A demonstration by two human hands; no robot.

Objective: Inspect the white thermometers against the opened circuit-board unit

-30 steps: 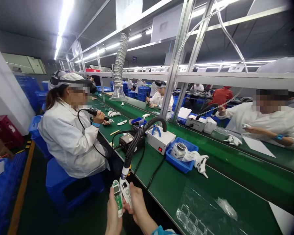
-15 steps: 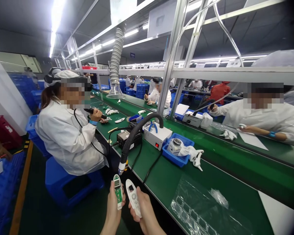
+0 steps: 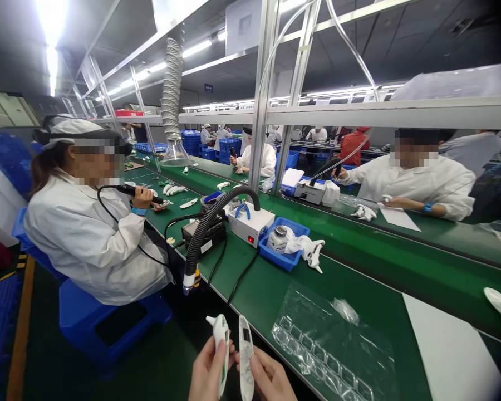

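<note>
A white, pointed-nosed plastic shell (image 3: 219,328) lined with green circuit board (image 3: 224,366) is gripped in the left hand (image 3: 210,367), and a long, white, dark-windowed plastic cover (image 3: 245,359) is pinched in the right hand (image 3: 272,374), just beside it, before the green-topped workbench (image 3: 256,292). Both are judged light, stiff and slippery, the board fragile, so outer rims are best grasped; their upper ends are left free above each grip.

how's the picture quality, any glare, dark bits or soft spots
Head view: ceiling light at upper left blown out; head view: clear plastic glints; head view: fine detail soft on the white shell in the right hand; head view: upper-right corner dark.
</note>
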